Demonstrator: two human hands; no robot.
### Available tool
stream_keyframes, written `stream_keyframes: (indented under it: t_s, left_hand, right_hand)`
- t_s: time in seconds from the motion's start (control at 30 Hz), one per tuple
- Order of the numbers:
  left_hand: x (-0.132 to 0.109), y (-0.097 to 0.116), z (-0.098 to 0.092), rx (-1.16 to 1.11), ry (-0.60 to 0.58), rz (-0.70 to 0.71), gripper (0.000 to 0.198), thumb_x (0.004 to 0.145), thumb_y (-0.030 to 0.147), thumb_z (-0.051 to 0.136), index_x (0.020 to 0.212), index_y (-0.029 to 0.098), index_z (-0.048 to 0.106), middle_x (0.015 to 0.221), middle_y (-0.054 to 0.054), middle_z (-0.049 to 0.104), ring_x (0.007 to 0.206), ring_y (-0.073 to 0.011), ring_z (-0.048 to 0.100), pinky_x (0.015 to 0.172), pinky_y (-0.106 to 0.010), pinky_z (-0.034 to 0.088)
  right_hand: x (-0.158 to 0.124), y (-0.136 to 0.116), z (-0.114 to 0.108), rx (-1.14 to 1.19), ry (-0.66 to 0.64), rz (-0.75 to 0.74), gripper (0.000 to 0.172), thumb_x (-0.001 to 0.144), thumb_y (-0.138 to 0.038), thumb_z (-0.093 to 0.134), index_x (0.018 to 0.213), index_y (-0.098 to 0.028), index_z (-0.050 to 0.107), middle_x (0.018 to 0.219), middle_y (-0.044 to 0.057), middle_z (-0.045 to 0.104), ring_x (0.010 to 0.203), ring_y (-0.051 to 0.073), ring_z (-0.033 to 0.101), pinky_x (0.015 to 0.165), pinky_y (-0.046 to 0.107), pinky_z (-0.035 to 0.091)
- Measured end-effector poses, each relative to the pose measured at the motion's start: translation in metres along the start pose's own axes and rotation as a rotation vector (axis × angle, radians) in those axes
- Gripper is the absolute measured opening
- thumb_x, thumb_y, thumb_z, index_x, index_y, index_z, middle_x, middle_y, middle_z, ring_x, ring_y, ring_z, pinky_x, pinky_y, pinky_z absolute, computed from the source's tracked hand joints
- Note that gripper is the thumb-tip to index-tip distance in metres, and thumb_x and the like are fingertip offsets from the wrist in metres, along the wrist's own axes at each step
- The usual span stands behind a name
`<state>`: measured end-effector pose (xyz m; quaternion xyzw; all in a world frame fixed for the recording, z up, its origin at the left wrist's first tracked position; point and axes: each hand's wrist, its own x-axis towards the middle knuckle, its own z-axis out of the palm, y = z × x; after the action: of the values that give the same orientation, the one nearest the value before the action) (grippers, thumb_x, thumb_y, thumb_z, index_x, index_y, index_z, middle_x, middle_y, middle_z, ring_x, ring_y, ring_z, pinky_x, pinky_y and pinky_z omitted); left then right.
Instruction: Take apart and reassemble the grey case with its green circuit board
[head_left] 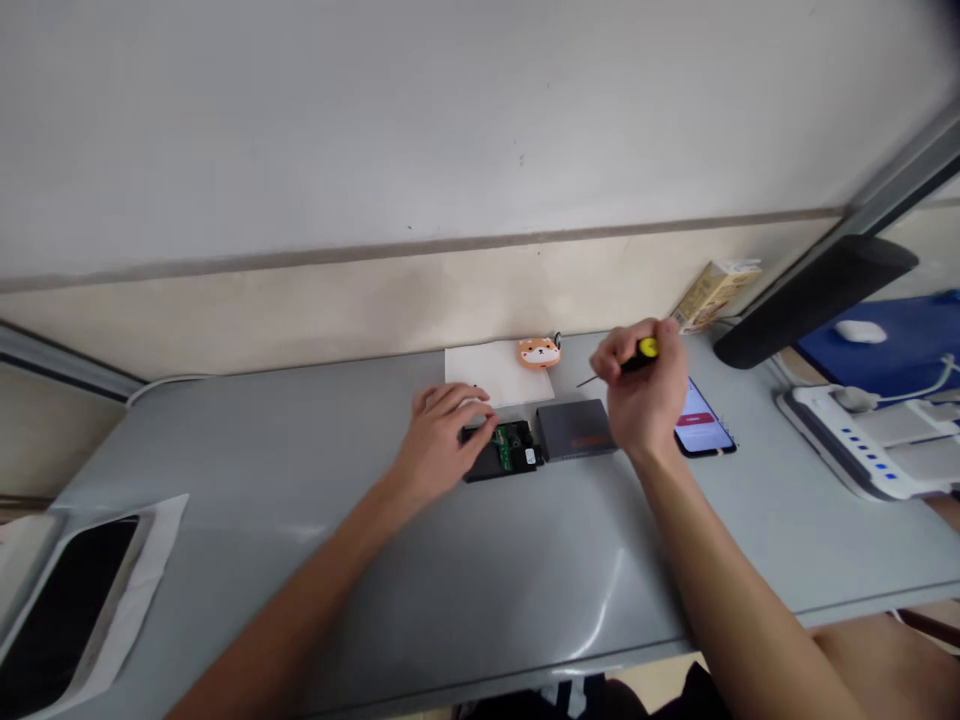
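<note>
Gripping screwdriver [645,350] w/ my R hand [646,400]; L hand [436,440] at blk case [484,467], green PCB [504,452] inside; can't tell L grip.

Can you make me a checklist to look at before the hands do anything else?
1. Screwdriver gripped in the right hand: ok.
2. Screwdriver tip touching the green circuit board: not ok, it is held apart from it.
3. Left hand beside the black case: ok.
4. Left hand pinching a tiny part: cannot tell, too small to see.
5. Grey box out from under the right hand: cannot tell, they overlap in this view.
</note>
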<state>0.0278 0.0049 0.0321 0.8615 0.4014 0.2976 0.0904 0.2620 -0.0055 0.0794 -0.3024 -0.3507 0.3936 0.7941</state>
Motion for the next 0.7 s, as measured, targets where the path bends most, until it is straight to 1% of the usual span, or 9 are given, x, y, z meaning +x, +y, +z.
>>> stream_keyframes:
  t_s: [0.07, 0.1, 0.17, 0.27, 0.33, 0.4, 0.53, 0.6, 0.7]
  left_hand:
    - [0.027, -0.01, 0.003, 0.042, -0.047, 0.018, 0.014, 0.101, 0.029, 0.06, 0.095, 0.024, 0.072, 0.112, -0.002, 0.074, 0.112, -0.0219, 0.065, 0.104, -0.044, 0.037]
    - [0.039, -0.015, 0.006, 0.05, -0.079, 0.025, 0.013, 0.1, 0.029, 0.061, 0.095, 0.023, 0.072, 0.11, -0.002, 0.074, 0.111, -0.0221, 0.064, 0.102, -0.043, 0.038]
    - [0.059, -0.022, 0.015, 0.09, -0.146, 0.036, 0.013, 0.099, 0.029, 0.063, 0.096, 0.022, 0.073, 0.11, -0.003, 0.074, 0.114, -0.0248, 0.062, 0.1, -0.044, 0.039]
    - [0.068, -0.026, 0.025, 0.127, -0.239, 0.049, 0.013, 0.099, 0.029, 0.062, 0.098, 0.022, 0.074, 0.115, -0.004, 0.073, 0.115, -0.0266, 0.061, 0.1, -0.046, 0.039]
    - [0.059, -0.027, 0.024, 0.107, -0.223, 0.04, 0.015, 0.1, 0.029, 0.06, 0.105, 0.023, 0.074, 0.12, -0.005, 0.072, 0.116, -0.0261, 0.061, 0.101, -0.045, 0.039]
    - [0.042, -0.027, 0.016, 0.057, -0.139, -0.002, 0.019, 0.102, 0.03, 0.055, 0.111, 0.024, 0.072, 0.122, -0.005, 0.071, 0.117, -0.0244, 0.062, 0.101, -0.043, 0.04]
    - [0.001, -0.031, -0.002, -0.067, -0.004, -0.077, 0.025, 0.106, 0.033, 0.047, 0.106, 0.022, 0.069, 0.11, -0.005, 0.071, 0.105, -0.0209, 0.064, 0.096, -0.039, 0.046]
    - [-0.013, -0.034, -0.006, -0.093, -0.001, -0.106, 0.025, 0.106, 0.035, 0.047, 0.102, 0.021, 0.068, 0.103, -0.005, 0.07, 0.099, -0.0211, 0.064, 0.092, -0.037, 0.048]
    - [-0.019, -0.037, -0.004, -0.134, -0.089, -0.126, 0.027, 0.106, 0.034, 0.045, 0.094, 0.021, 0.065, 0.093, -0.003, 0.067, 0.089, -0.0195, 0.062, 0.083, -0.035, 0.049]
  right_hand:
    - [0.01, -0.001, -0.013, -0.032, 0.087, -0.106, 0.046, 0.097, -0.049, 0.054, 0.062, -0.02, 0.051, 0.058, -0.004, 0.037, 0.049, 0.009, 0.037, 0.047, 0.024, 0.026]
    - [0.014, 0.0, -0.019, -0.028, 0.119, -0.092, 0.045, 0.097, -0.049, 0.055, 0.062, -0.02, 0.049, 0.058, -0.004, 0.037, 0.048, 0.008, 0.035, 0.046, 0.024, 0.026]
    - [0.02, 0.003, -0.028, -0.061, 0.145, 0.035, 0.044, 0.095, -0.049, 0.056, 0.063, -0.02, 0.047, 0.059, -0.005, 0.037, 0.046, 0.007, 0.031, 0.044, 0.022, 0.022]
    - [0.024, 0.007, -0.036, -0.082, 0.151, 0.08, 0.048, 0.095, -0.056, 0.055, 0.064, -0.021, 0.045, 0.058, -0.006, 0.033, 0.046, 0.007, 0.029, 0.042, 0.021, 0.022]
    - [0.025, 0.008, -0.037, -0.1, 0.146, 0.058, 0.049, 0.094, -0.059, 0.055, 0.065, -0.021, 0.044, 0.058, -0.006, 0.033, 0.046, 0.007, 0.029, 0.042, 0.02, 0.022]
    - [0.025, 0.008, -0.039, -0.114, 0.137, 0.065, 0.049, 0.093, -0.059, 0.055, 0.065, -0.021, 0.045, 0.058, -0.006, 0.033, 0.046, 0.007, 0.028, 0.041, 0.02, 0.021]
    - [0.027, 0.007, -0.043, -0.131, 0.154, 0.033, 0.047, 0.093, -0.056, 0.056, 0.063, -0.021, 0.044, 0.056, -0.006, 0.033, 0.045, 0.007, 0.03, 0.042, 0.02, 0.023]
    - [0.029, 0.008, -0.045, -0.151, 0.163, 0.017, 0.047, 0.093, -0.054, 0.056, 0.061, -0.021, 0.043, 0.055, -0.006, 0.033, 0.045, 0.007, 0.03, 0.042, 0.021, 0.023]
    - [0.029, 0.008, -0.045, -0.15, 0.164, 0.012, 0.048, 0.094, -0.052, 0.054, 0.059, -0.021, 0.043, 0.053, -0.006, 0.031, 0.044, 0.007, 0.027, 0.042, 0.021, 0.021]
